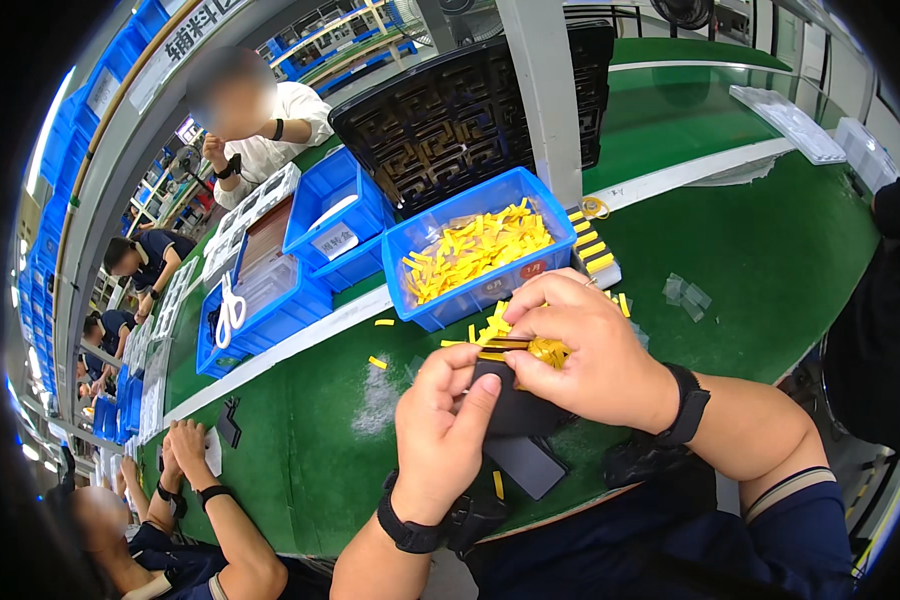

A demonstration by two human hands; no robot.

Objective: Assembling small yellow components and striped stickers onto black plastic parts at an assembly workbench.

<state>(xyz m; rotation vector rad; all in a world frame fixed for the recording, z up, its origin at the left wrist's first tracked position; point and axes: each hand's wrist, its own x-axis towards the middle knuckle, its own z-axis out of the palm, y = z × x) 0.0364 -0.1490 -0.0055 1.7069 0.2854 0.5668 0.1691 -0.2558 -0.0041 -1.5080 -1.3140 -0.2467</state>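
Observation:
In front of me, my left hand [442, 415] is closed, with thumb and fingers gripping a dark flat piece [492, 372] by its edge. A narrow yellow strip shows along the top of that piece. My right hand [595, 355] comes in from the right, its thumb and fingers pinched around a glossy amber-yellow piece [548, 350] close to the dark piece's upper end. Loose yellow strips [495, 325] lie just beyond my fingers. Below my hands, a dark grey rectangular panel [530, 466] lies on the green table [320, 480]. Fingers partly hide what both hands hold.
A blue bin [420, 300] full of yellow strips stands just beyond my hands. Left of it are more blue bins [315, 235] and white scissors [231, 312]. Clear film scraps [687, 297] lie to the right. A grey post [545, 100] rises behind. Co-workers sit along the left.

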